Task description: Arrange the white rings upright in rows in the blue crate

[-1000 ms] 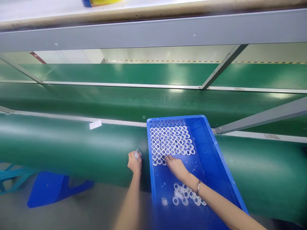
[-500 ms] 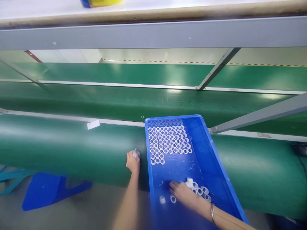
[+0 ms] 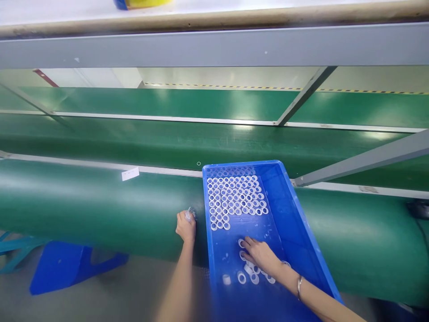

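Observation:
A blue plastic tray (image 3: 295, 223) lies on the green belt. Several white rings (image 3: 234, 197) stand packed in rows at its far end. Loose white rings (image 3: 250, 275) lie scattered near its front. My right hand (image 3: 259, 255) rests palm down on the tray floor among the loose rings, fingers stretched out and touching two of them. My left hand (image 3: 186, 226) sits on the belt just left of the tray, fingers closed round a small clear, shiny thing that I cannot make out.
The green conveyor belt (image 3: 83, 205) runs left to right under a grey metal frame (image 3: 214, 44). A white label (image 3: 130, 173) lies on the belt's far edge. A blue stool (image 3: 63, 268) stands on the floor at the lower left.
My right hand went from the rows of rings back to the loose pile, and has now slid forward a little with its fingers spread over them. My left hand has stayed put.

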